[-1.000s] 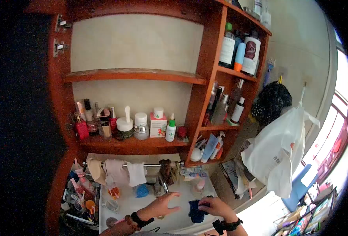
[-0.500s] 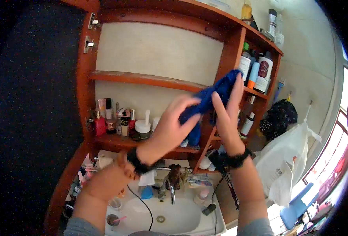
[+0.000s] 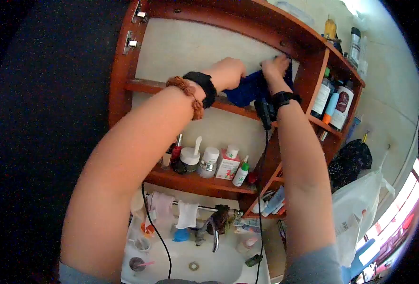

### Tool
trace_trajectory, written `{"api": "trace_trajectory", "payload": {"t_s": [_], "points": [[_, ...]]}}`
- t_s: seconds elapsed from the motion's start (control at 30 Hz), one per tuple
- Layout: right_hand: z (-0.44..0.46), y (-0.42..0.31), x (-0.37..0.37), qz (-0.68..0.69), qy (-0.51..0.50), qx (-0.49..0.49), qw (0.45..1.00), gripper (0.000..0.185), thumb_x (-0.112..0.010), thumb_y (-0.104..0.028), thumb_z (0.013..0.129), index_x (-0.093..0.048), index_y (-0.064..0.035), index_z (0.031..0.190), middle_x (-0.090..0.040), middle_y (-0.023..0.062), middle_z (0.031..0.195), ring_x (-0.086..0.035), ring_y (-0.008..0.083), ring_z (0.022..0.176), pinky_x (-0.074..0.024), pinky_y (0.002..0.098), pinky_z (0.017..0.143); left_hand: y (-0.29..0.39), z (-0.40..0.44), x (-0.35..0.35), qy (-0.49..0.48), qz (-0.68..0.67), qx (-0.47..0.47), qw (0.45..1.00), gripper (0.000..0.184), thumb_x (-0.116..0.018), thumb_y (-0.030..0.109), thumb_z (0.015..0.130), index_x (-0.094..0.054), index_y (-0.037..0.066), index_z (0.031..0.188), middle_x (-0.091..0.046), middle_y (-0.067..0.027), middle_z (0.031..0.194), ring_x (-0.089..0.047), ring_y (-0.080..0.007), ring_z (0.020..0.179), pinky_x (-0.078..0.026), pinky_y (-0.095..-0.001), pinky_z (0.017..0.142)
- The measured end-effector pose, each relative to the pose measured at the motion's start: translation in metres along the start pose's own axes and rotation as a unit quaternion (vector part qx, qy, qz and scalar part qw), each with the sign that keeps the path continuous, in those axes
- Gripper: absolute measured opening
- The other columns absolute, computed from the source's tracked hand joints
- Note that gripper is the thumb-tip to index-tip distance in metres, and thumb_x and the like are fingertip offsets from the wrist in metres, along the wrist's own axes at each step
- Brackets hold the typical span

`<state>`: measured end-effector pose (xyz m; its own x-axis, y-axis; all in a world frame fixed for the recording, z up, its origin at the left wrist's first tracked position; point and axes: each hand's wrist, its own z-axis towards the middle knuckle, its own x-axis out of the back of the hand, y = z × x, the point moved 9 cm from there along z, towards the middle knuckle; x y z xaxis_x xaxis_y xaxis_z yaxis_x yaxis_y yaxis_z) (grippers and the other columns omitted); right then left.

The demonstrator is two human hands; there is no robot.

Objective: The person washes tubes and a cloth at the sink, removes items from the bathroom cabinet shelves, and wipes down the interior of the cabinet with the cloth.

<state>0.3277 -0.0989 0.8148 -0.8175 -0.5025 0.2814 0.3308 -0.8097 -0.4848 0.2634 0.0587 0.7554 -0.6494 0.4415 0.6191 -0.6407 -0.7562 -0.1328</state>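
Note:
Both my hands are raised inside the upper compartment of a wooden wall cabinet (image 3: pixel 308 90). My left hand (image 3: pixel 229 73) is closed, its fingers at the left edge of a dark blue cloth (image 3: pixel 248 90). My right hand (image 3: pixel 275 67) has its fingers bent on the cloth near the compartment's right back corner. The cloth spreads between the two hands and hangs over the front of the upper shelf (image 3: pixel 145 86). A black band circles each wrist, and a brown hair tie sits on the left one. Some fingertips are hidden.
Below, the lower shelf (image 3: pixel 204 182) carries jars, a small box (image 3: pixel 227 164) and a green-capped bottle (image 3: pixel 241 174). Bottles fill the right-hand compartments. Under the cabinet is a white sink (image 3: pixel 214 270) with a tap (image 3: pixel 215 236). Thin black cables hang down in front.
Both hands have risen with the blue cloth from in front of the cabinet into its upper compartment. The cloth is now spread wider, and the view has shifted.

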Motion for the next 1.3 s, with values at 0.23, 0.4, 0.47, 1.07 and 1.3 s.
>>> {"api": "trace_trajectory", "payload": {"t_s": [0.23, 0.4, 0.47, 1.07, 1.3], "points": [[-0.043, -0.090, -0.070, -0.035, -0.170, 0.144, 0.974, 0.092, -0.053, -0.024, 0.074, -0.001, 0.0016, 0.145, 0.010, 0.0227, 0.151, 0.008, 0.0352, 0.141, -0.0048, 0.0456, 0.113, -0.057, -0.043, -0.005, -0.130, 0.059, 0.129, 0.981, 0.030, -0.058, 0.000, 0.064, -0.070, 0.006, 0.092, -0.066, -0.0188, 0.090, -0.064, -0.0343, 0.085, -0.051, -0.0411, 0.074], [-0.061, -0.145, -0.107, -0.058, -0.235, 0.228, 0.943, 0.090, -0.050, -0.023, 0.075, 0.000, 0.0025, 0.145, 0.010, 0.0242, 0.151, 0.010, 0.0363, 0.140, -0.0008, 0.0456, 0.113, -0.086, -0.068, 0.021, -0.112, 0.064, 0.184, 0.974, 0.031, -0.059, 0.004, 0.066, -0.070, 0.007, 0.095, -0.066, -0.0193, 0.095, -0.064, -0.0340, 0.087, -0.051, -0.0412, 0.077], [-0.069, -0.171, -0.128, -0.076, -0.259, 0.276, 0.923, 0.088, -0.048, -0.025, 0.076, 0.000, 0.0046, 0.144, 0.010, 0.0275, 0.149, 0.010, 0.0383, 0.140, 0.0006, 0.0455, 0.113, -0.097, -0.081, 0.033, -0.092, 0.067, 0.194, 0.974, 0.031, -0.059, 0.005, 0.067, -0.069, 0.007, 0.096, -0.066, -0.0193, 0.095, -0.064, -0.0339, 0.088, -0.050, -0.0414, 0.077], [-0.098, -0.247, -0.218, -0.176, -0.336, 0.419, 0.825, 0.078, -0.052, -0.017, 0.075, -0.019, -0.0025, 0.144, -0.004, 0.0197, 0.152, -0.002, 0.0285, 0.142, -0.0073, 0.0348, 0.115, -0.141, -0.166, 0.035, 0.211, -0.031, 0.233, 0.949, 0.022, -0.056, -0.001, 0.072, -0.066, 0.004, 0.091, -0.062, -0.0202, 0.090, -0.060, -0.0383, 0.087, -0.048, -0.0436, 0.079], [-0.116, -0.257, -0.247, -0.170, -0.311, 0.491, 0.796, 0.061, -0.041, -0.026, 0.086, -0.027, -0.0086, 0.142, -0.017, 0.0147, 0.151, -0.016, 0.0256, 0.139, -0.0147, 0.0353, 0.113, -0.123, -0.181, 0.037, 0.221, 0.035, 0.254, 0.941, 0.025, -0.061, 0.013, 0.075, -0.066, 0.001, 0.096, -0.061, -0.0186, 0.099, -0.055, -0.0369, 0.098, -0.042, -0.0452, 0.087]]}}
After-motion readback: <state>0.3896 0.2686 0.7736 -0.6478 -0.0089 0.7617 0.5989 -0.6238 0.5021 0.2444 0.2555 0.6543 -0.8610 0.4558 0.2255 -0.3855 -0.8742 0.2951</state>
